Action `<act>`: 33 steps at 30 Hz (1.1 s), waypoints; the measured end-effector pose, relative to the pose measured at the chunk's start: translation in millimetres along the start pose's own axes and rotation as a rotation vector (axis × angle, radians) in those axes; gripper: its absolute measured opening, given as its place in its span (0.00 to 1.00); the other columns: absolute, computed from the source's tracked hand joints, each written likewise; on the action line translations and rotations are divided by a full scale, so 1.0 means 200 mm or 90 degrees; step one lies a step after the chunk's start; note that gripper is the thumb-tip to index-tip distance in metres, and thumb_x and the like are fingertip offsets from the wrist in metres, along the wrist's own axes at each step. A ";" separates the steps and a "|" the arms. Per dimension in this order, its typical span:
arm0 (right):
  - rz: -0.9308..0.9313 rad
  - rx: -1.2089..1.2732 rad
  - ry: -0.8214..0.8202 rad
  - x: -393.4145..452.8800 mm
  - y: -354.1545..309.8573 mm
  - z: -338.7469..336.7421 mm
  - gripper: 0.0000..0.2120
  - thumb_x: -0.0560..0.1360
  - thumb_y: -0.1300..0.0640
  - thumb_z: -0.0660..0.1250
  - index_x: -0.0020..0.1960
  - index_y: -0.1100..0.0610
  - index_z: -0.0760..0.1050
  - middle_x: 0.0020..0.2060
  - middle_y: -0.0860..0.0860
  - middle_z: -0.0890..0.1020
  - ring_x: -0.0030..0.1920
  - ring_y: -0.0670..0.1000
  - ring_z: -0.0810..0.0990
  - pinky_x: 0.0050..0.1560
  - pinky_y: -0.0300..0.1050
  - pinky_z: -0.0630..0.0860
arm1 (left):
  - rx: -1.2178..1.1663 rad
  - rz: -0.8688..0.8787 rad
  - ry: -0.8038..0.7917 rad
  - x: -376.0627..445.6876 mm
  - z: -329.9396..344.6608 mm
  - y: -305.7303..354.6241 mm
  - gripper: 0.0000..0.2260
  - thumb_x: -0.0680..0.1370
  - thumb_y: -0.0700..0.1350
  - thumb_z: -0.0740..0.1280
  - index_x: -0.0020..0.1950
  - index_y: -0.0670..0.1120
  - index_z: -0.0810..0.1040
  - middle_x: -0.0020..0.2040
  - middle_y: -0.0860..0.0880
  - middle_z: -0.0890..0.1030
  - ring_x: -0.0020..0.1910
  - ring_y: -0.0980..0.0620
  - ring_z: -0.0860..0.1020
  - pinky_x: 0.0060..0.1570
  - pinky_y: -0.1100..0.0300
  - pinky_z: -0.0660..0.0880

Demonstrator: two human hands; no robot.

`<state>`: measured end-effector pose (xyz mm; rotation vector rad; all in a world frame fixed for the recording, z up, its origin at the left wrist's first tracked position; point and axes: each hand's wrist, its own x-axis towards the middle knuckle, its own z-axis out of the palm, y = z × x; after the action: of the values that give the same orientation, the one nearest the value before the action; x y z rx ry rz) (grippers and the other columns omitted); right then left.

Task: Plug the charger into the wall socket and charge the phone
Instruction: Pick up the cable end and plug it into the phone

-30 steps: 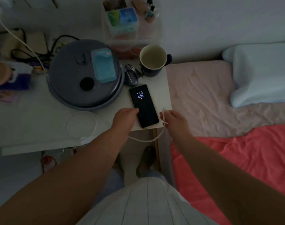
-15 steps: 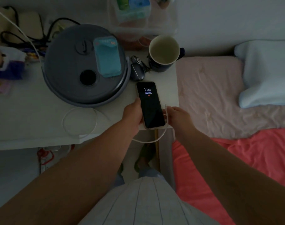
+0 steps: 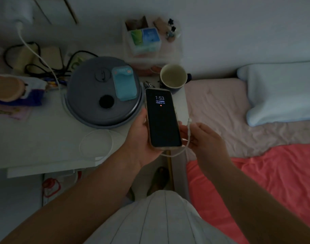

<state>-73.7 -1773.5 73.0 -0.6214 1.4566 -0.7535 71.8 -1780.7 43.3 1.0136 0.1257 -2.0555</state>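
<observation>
Upper left, the charger is sitting in the wall socket, its white cable trailing to centre frame. There the left hand is gripping the phone above the table while the right hand is pinching the cable connector just beside it; next, seemingly, turning the connector into the phone's bottom port. Upper centre, a clear bin is holding small packets, and the mug is looking empty.

Dim light all around you, a plain pale wall ahead. White counter on your left, bed on your right with a pinkish sheet, a pale blue pillow and a coral blanket. Grey floor shows below the counter.
</observation>
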 end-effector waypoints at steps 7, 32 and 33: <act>-0.099 -0.070 -0.008 -0.24 -0.24 0.12 0.11 0.78 0.55 0.57 0.41 0.55 0.76 0.36 0.50 0.81 0.35 0.49 0.80 0.42 0.44 0.77 | -0.024 0.117 -0.092 -0.26 0.16 0.20 0.28 0.76 0.63 0.49 0.66 0.51 0.72 0.64 0.38 0.77 0.61 0.39 0.77 0.53 0.46 0.78; -0.051 -0.042 -0.092 -0.59 -0.32 0.48 0.10 0.76 0.60 0.61 0.40 0.59 0.79 0.22 0.49 0.75 0.23 0.46 0.72 0.26 0.37 0.75 | -0.141 0.260 -0.114 -0.55 0.22 0.34 0.27 0.75 0.64 0.53 0.66 0.50 0.71 0.63 0.40 0.76 0.63 0.42 0.75 0.54 0.47 0.78; -0.039 -0.032 -0.095 -0.58 -0.32 0.48 0.10 0.76 0.60 0.61 0.40 0.59 0.79 0.22 0.49 0.76 0.23 0.45 0.72 0.26 0.37 0.76 | -0.134 0.271 -0.115 -0.56 0.21 0.34 0.26 0.75 0.64 0.53 0.66 0.50 0.71 0.61 0.40 0.77 0.61 0.42 0.76 0.53 0.47 0.79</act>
<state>21.3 -1730.8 200.1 -0.7474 1.3282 -0.7044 131.0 -1773.0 166.6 0.6554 0.0273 -1.6921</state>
